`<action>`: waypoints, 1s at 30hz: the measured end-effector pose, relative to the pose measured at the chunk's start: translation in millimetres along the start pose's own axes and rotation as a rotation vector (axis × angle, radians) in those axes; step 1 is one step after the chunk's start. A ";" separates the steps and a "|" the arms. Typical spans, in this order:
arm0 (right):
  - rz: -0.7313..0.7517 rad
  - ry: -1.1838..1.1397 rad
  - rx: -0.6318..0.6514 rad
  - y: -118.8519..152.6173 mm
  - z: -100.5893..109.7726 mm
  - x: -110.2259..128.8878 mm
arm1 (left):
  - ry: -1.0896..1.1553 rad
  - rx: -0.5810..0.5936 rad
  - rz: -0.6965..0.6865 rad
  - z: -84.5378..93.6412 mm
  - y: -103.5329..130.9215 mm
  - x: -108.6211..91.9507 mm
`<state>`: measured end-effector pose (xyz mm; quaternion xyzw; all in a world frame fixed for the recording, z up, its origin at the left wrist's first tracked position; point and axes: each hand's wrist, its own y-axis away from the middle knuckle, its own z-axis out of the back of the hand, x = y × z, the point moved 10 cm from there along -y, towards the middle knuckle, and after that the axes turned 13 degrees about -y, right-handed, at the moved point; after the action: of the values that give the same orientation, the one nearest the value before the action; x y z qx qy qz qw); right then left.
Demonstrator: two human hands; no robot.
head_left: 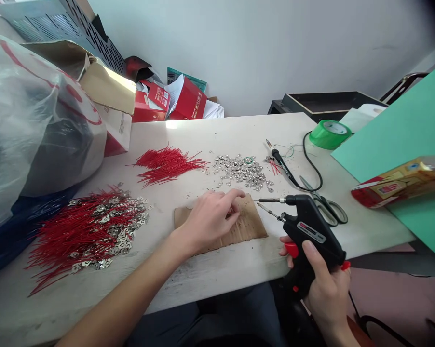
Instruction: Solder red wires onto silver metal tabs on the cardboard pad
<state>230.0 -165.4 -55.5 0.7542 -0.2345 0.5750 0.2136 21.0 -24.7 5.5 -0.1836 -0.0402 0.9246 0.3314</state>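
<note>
My left hand [212, 217] is over a scorched piece of brown cardboard [251, 221], its index finger and thumb apart and the other fingers curled; nothing shows between them. In my right hand [326, 284] is a black soldering gun [307, 231] with a red trigger, its tip and thin feed tube pointing left at the cardboard's right edge. Behind the cardboard lies a heap of small silvery metal parts [242, 168]. Loose red wires [170, 164] are piled to its left. Nearer on the left, a larger pile of red wires with metal tabs [90, 226] spreads over the white table [224, 274].
A soldering iron [284, 166] with a black cord and grey-handled scissors [329, 209] lie right of the metal parts. Green tape [329, 135] and a red-and-yellow packet [401, 180] are farther right. A plastic bag [40, 125] and red boxes [188, 99] crowd the left and back.
</note>
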 end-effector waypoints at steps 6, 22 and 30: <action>-0.011 0.024 0.001 -0.8 -0.2 0.6 | -0.014 0.032 -0.012 -3.7 1.1 -1.2; -0.018 0.000 -0.011 0.3 6.7 -7.2 | -0.165 -0.140 0.194 18.1 -17.3 60.8; -0.018 -0.011 -0.007 -0.2 -1.5 -5.3 | -0.213 -0.033 0.262 5.8 -49.3 86.4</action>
<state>227.8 -163.8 -60.3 0.7586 -0.2311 0.5680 0.2202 -13.2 68.0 -6.5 -0.0935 -0.0658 0.9734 0.1988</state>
